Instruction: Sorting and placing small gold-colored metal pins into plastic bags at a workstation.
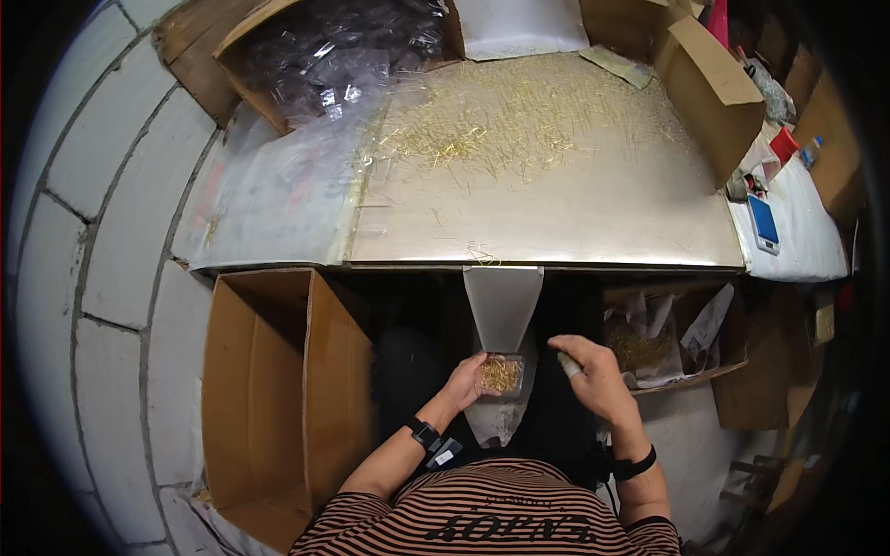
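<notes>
My left hand [464, 382] grips a small clear plastic box [515, 378] by its left side. Thin gold-coloured metal pieces [501, 373] fill the box. It sits over a grey tapered chute [503, 306] that slopes from the table edge down between my legs. To the right, apart from the box, my right hand [598, 378] is held in the air with its fingers curled. A pale wrap covers one of its digits. Whatever its fingers hold, if anything, is hidden.
Loose gold pieces [464, 139] lie scattered over the metal tabletop [556, 227]. A carton of clear plastic boxes [343, 56] stands at the back left. An open cardboard box [255, 408] is at my left. A lined carton [686, 375] is at my right, below a blue-screened device [763, 221].
</notes>
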The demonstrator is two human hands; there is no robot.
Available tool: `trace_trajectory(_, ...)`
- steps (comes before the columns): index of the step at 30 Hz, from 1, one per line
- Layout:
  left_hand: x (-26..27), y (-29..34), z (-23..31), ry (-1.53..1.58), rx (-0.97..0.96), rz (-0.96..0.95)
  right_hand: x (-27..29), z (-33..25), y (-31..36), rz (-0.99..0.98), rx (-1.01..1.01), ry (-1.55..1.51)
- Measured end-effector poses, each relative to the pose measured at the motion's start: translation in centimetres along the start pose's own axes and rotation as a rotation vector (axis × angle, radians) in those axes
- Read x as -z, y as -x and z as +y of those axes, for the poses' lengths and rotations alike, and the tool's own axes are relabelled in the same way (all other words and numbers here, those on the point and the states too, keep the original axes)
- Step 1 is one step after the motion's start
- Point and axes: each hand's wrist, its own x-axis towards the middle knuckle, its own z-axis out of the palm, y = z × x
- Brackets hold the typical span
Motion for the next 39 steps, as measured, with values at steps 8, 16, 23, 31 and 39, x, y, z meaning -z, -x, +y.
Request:
trace_trajectory(8, -1.3, 5.7, 1.1, -0.127, 0.036, 0.100, -4.5, 1.7, 1.4, -0.144, -0.009, -0.099)
trace_trajectory(16, -4.7, 8.4, 3.2, -0.212, -0.081, 0.054, -10.6, -1.4, -0.3, -0.294, 0.011, -0.169)
trace_trajectory(23, -2.3, 7.9, 3.7, -0.096, -0.164, 0.048, -10.7, -3.1, -0.4, -0.086, 0.259, 0.197)
trace_trajectory(31, -4.0, 7.8, 4.2, 0.015, -0.316, 0.100, -10.1, -4.2, 1.4, -0.125, 0.576, 0.437)
trace_trajectory(39, -3.8, 7.8, 4.8, -0.106, -0.330, 0.330, -9.8, -4.6, 0.5, -0.210, 0.580, 0.524)
